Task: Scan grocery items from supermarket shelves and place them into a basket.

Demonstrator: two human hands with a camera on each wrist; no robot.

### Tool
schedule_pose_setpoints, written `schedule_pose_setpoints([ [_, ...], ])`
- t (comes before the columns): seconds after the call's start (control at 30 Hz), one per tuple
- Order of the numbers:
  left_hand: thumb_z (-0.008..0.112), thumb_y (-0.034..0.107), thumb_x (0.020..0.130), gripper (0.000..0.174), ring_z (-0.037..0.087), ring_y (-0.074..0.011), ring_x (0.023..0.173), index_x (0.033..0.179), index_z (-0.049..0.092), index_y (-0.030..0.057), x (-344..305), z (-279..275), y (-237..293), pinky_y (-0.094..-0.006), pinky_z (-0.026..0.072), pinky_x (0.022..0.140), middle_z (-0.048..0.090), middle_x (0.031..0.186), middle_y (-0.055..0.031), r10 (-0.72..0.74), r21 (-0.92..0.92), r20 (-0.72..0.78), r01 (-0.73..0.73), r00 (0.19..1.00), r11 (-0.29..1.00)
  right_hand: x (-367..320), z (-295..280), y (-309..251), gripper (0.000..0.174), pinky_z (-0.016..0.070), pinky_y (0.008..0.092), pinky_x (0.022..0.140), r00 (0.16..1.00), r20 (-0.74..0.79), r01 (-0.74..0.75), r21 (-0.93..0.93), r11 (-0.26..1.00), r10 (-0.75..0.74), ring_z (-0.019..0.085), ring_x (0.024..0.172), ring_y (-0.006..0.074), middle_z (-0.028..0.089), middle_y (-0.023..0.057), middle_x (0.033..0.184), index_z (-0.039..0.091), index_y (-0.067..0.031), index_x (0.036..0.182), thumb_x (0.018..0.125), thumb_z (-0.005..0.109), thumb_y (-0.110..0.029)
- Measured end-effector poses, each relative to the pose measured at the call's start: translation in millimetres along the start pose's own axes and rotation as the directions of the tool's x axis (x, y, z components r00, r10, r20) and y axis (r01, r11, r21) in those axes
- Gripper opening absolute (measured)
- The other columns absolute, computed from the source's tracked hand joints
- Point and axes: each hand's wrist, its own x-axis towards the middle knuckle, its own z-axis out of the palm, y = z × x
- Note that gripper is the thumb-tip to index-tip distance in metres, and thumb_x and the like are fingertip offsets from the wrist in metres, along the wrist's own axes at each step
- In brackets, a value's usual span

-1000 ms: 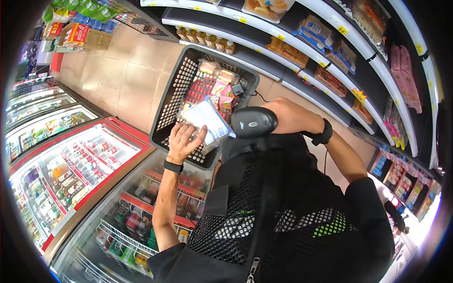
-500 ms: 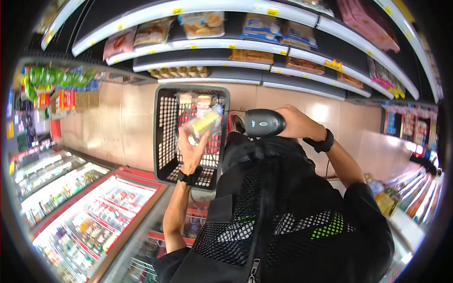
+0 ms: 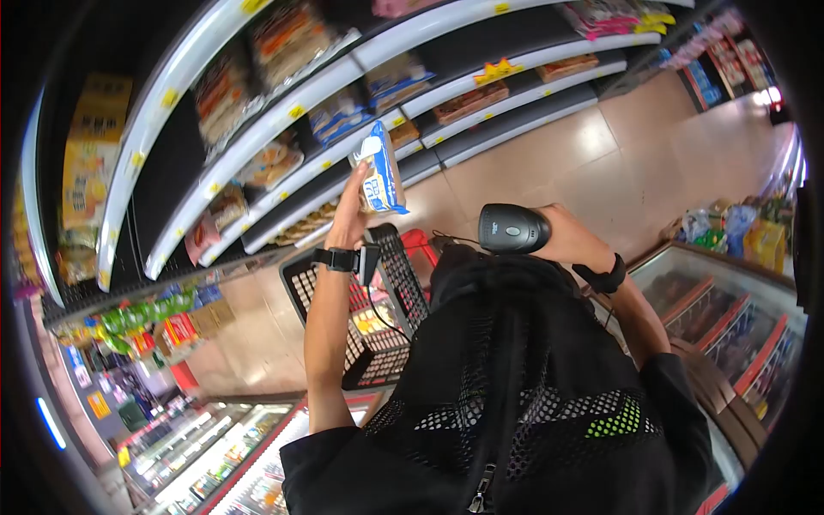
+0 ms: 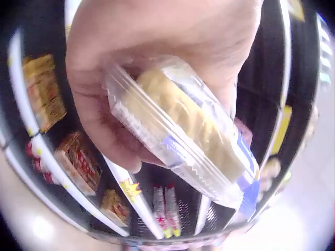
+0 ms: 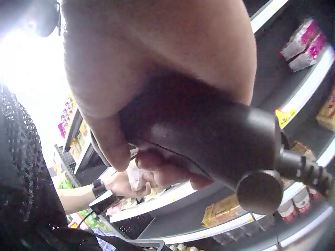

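Note:
My left hand grips a packaged bread in a clear wrapper with blue and white print, lifted in front of the lower shelves. In the left wrist view, fingers and thumb wrap the bread pack, and its pale yellow filling shows through the crimped plastic. My right hand holds a black handheld barcode scanner at waist height, in front of the body. Seen from the right wrist, the fingers curl round the scanner's handle, and a coiled cord leaves its end. The two hands are well apart.
A black shopping basket stands on the tiled floor below my left forearm, with packets inside. Stocked shelves with white edges curve across the front. Glass-topped freezers stand to the right and lower left. A cardboard box sits farther left.
My left hand has raised the bread pack from over the basket, up and forward towards the shelves. The head view has turned to the right. My right hand still holds the scanner.

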Motion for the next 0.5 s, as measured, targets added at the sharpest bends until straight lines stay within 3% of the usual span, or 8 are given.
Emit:
schedule_pose_setpoints([
  [0.03, 0.054, 0.044, 0.096, 0.049, 0.068, -0.0182, 0.093, 0.127, 0.052, 0.0053, 18.3, 8.3, 12.3, -0.0363, 0.055, 0.083, 0.067, 0.11, -0.0077, 0.135, 0.273, 0.021, -0.136, 0.991, 0.952, -9.1, -4.8, 5.7, 0.043, 0.0513, 0.0385, 0.078, 0.999, -0.032, -0.001, -0.009, 1.0, 0.0, 0.066, 0.086, 0.0372, 0.068, 0.0222, 0.092, 0.065, 0.0032, 0.105, 0.072, 0.076, -0.022],
  [0.1, 0.071, 0.05, 0.082, 0.067, 0.07, -0.0249, 0.09, 0.125, 0.053, 0.0008, 56.8, 20.8, 33.7, -0.0398, 0.0548, 0.081, 0.069, 0.106, -0.0156, 0.368, 0.634, 0.065, -0.323, 0.928, 0.703, -21.9, -14.5, 14.3, 0.042, 0.0514, 0.0387, 0.079, 0.996, -0.091, -0.006, -0.01, 1.0, 0.005, 0.066, 0.086, 0.0372, 0.068, 0.022, 0.092, 0.065, 0.0032, 0.105, 0.072, 0.076, -0.022],
  [0.17, 0.076, 0.054, 0.074, 0.079, 0.068, -0.0344, 0.095, 0.122, 0.054, -0.0036, 66.3, 44.1, 65.9, -0.0424, 0.0525, 0.082, 0.068, 0.104, -0.023, 0.501, 0.957, 0.075, -0.204, 0.862, 0.207, -34.4, -22.3, 17.9, 0.04, 0.0515, 0.0393, 0.078, 0.989, -0.14, -0.062, -0.064, 0.996, 0.052, 0.067, 0.085, 0.0369, 0.069, 0.0211, 0.091, 0.065, 0.0022, 0.104, 0.074, 0.075, -0.021],
  [0.2, 0.076, 0.055, 0.072, 0.082, 0.065, -0.0408, 0.099, 0.123, 0.053, -0.0057, 71.1, 53.9, 75.1, -0.0437, 0.051, 0.083, 0.066, 0.105, -0.0277, 0.541, 0.96, 0.089, -0.216, 0.836, 0.176, -38.9, -25.7, 17.9, 0.04, 0.0515, 0.0393, 0.078, 0.986, -0.157, -0.066, -0.057, 0.996, 0.056, 0.067, 0.085, 0.0369, 0.069, 0.0211, 0.091, 0.065, 0.0022, 0.104, 0.074, 0.075, -0.021],
  [0.3, 0.071, 0.063, 0.072, 0.087, 0.063, -0.0424, 0.101, 0.122, 0.055, -0.006, 99.0, 52.2, 91.8, -0.0449, 0.0485, 0.087, 0.066, 0.104, -0.0277, 0.603, 0.98, 0.14, -0.197, 0.785, 0.028, -42.7, -34.9, 18.9, 0.038, 0.0517, 0.0393, 0.077, 0.979, -0.189, -0.08, -0.021, 0.997, 0.075, 0.067, 0.084, 0.0364, 0.068, 0.0208, 0.091, 0.065, 0.0009, 0.104, 0.074, 0.074, -0.021],
  [0.37, 0.069, 0.062, 0.075, 0.077, 0.063, -0.042, 0.1, 0.115, 0.062, -0.0042, 132.1, 15.2, 90.0, -0.0419, 0.0472, 0.09, 0.068, 0.104, -0.0251, 0.533, 0.993, 0.118, -0.107, 0.838, -0.052, -41.8, -34.9, 24.3, 0.037, 0.0514, 0.0359, 0.074, 0.952, -0.297, -0.07, 0.004, 0.998, 0.068, 0.066, 0.076, 0.032, 0.068, 0.0199, 0.087, 0.066, 0.0025, 0.1, 0.072, 0.075, -0.018],
  [0.43, 0.068, 0.053, 0.082, 0.063, 0.062, -0.0412, 0.103, 0.116, 0.064, 0.0011, 121.3, 8.8, 98.8, -0.0406, 0.0463, 0.092, 0.069, 0.107, -0.02, 0.588, 0.928, 0.308, -0.371, 0.748, -0.015, -39.0, -38.2, 23.5, 0.037, 0.0515, 0.0372, 0.075, 0.94, -0.326, -0.091, 0.025, 0.996, 0.094, 0.067, 0.079, 0.0337, 0.068, 0.0206, 0.089, 0.065, 0.0016, 0.103, 0.073, 0.074, -0.018],
  [0.5, 0.064, 0.045, 0.089, 0.049, 0.06, -0.0364, 0.111, 0.117, 0.065, 0.005, 167.7, -61.3, 94.6, -0.0392, 0.0439, 0.095, 0.065, 0.121, -0.0148, 0.598, 0.857, 0.498, -0.461, 0.629, -0.229, -32.2, -39.6, 22.1, 0.037, 0.0517, 0.0384, 0.076, 0.934, -0.337, -0.109, 0.043, 0.993, 0.117, 0.067, 0.082, 0.0353, 0.068, 0.0213, 0.091, 0.065, 0.0008, 0.105, 0.074, 0.073, -0.017],
])
